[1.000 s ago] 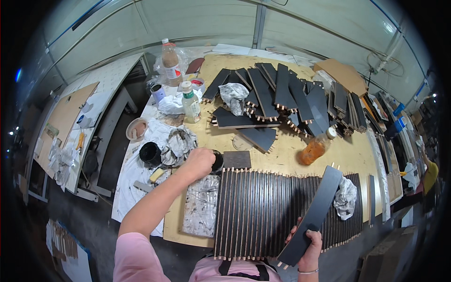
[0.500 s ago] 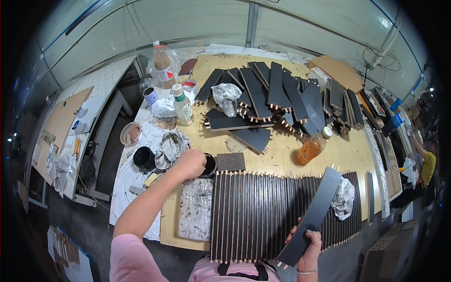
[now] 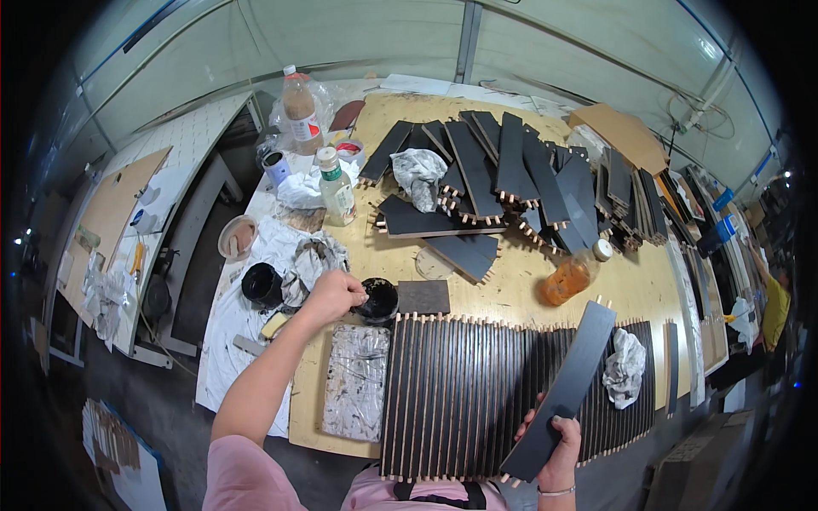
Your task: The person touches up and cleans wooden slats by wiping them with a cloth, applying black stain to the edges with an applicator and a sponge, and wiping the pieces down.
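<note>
My right hand (image 3: 558, 447) grips a black slat (image 3: 562, 387) near its lower end, thumb on its face; small wooden dowels stick out of both ends. My left hand (image 3: 336, 296) is closed in a pinch just left of the rim of a black cup (image 3: 378, 300) with dark contents. Whatever the fingertips hold is too small to make out. Below the held slat, a row of black slats (image 3: 464, 396) stands on edge, packed side by side with dowel ends showing. A crumpled, stained cloth (image 3: 625, 369) lies on the row's right part.
A pile of black slats (image 3: 477, 170) covers the table's far side, with another crumpled cloth (image 3: 418, 179) on it. An orange-filled bottle (image 3: 573, 274) lies tilted at right. Nearer left are a plastic-wrapped block (image 3: 354, 383), a dark flat block (image 3: 424, 297), a second black cup (image 3: 262, 285) and a green-labelled bottle (image 3: 336, 189).
My left hand has moved slightly left and up from over the black cup, so the cup's opening now shows. The right hand keeps the slat in nearly the same place.
</note>
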Available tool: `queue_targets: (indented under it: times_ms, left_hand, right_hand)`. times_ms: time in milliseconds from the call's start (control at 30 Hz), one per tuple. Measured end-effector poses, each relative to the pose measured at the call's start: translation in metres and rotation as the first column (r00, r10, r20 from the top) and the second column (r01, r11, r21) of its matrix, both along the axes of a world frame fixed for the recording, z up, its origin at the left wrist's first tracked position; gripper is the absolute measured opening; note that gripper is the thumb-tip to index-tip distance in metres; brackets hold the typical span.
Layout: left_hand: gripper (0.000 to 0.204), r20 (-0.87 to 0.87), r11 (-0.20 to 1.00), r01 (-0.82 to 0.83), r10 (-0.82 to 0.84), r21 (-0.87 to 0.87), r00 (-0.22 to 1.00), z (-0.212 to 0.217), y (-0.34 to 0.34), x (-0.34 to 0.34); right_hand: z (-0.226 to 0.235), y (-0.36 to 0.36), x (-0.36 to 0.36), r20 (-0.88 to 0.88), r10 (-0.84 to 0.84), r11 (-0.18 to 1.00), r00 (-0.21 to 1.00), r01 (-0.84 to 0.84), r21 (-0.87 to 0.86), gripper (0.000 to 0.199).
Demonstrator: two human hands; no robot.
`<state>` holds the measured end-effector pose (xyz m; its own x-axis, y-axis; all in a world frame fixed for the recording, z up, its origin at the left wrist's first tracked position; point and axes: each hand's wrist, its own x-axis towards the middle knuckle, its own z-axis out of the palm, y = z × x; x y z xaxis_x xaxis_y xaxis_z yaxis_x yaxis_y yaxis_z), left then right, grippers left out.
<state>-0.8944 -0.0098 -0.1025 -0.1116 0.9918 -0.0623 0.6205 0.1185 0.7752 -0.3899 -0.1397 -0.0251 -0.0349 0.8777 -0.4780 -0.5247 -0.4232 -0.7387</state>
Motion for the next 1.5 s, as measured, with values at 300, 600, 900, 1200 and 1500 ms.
queue_targets:
  times_ms: [300,600,900,1200,1500]
  left_hand:
    - [0.006,0.575,0.949,-0.206,0.31,-0.24,0.757,-0.007,-0.013,-0.01]
    - [0.009,0.622,0.939,-0.235,0.343,-0.252,0.704,-0.016,-0.022,-0.014]
    - [0.016,-0.237,0.983,-0.155,0.173,0.093,0.956,0.016,-0.002,0.041]
    - [0.008,0.532,0.917,-0.34,0.399,-0.209,0.747,-0.01,-0.02,-0.003]
    - [0.008,0.744,0.9,-0.295,0.433,-0.322,0.508,0.027,-0.056,0.056]
  right_hand:
    - [-0.002,0.008,-0.003,0.019,0.029,0.999,0.999,-0.03,0.018,0.062]
    - [-0.002,0.007,0.0,0.02,0.023,1.0,1.0,-0.023,-0.001,0.063]
    - [-0.003,0.005,-0.001,0.02,0.019,1.0,1.0,-0.019,-0.011,0.063]
    - [0.001,0.009,0.002,-0.035,-0.021,1.0,0.999,0.021,-0.015,0.06]
    - [-0.006,0.023,-0.003,-0.242,-0.028,0.999,0.97,0.022,-0.028,0.059]
